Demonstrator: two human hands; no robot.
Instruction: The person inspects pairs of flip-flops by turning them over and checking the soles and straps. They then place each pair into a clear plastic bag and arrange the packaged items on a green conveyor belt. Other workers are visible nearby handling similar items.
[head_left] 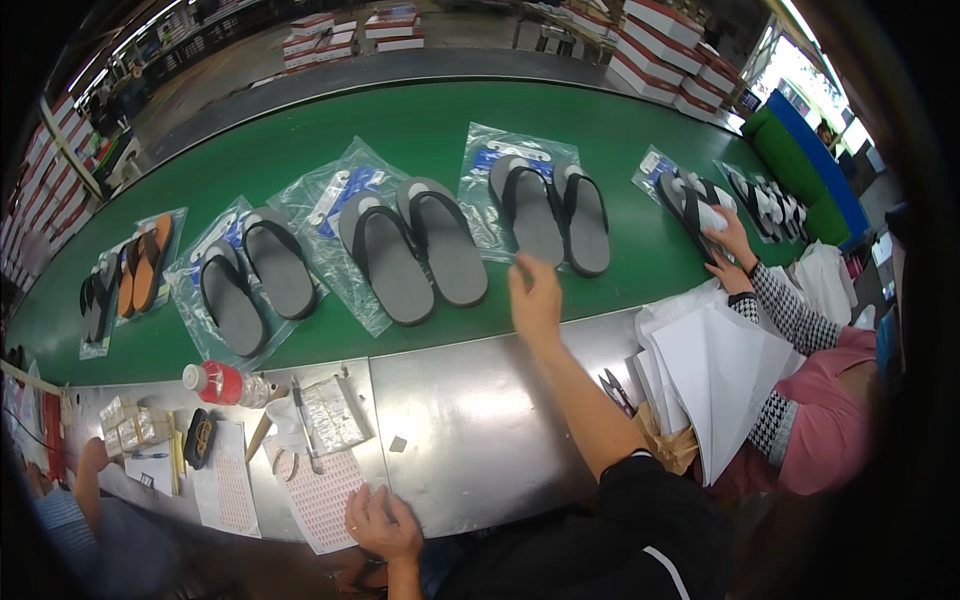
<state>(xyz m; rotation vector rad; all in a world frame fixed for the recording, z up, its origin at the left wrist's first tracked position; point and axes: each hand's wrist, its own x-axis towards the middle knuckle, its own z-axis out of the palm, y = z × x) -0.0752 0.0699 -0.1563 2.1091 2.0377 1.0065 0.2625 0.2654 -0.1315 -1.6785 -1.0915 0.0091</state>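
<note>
Our left hand (385,524) lay open at the metal counter's edge (480,440); our right hand (536,300), grip unclear, hung beside gray sandals (538,226) on the green surface (410,125); boxes (655,50) stood beyond.

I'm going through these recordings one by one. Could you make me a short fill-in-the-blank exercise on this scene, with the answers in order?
1. The right grip is nearest to the ____ end of a grey sandal.
2. The left grip is ____ from that sandal than the right grip is.
3. The bottle with the red label has a ____ cap.
4. The surface under the sandals is coloured ____.

Missing words: heel; farther; white; green.
</note>
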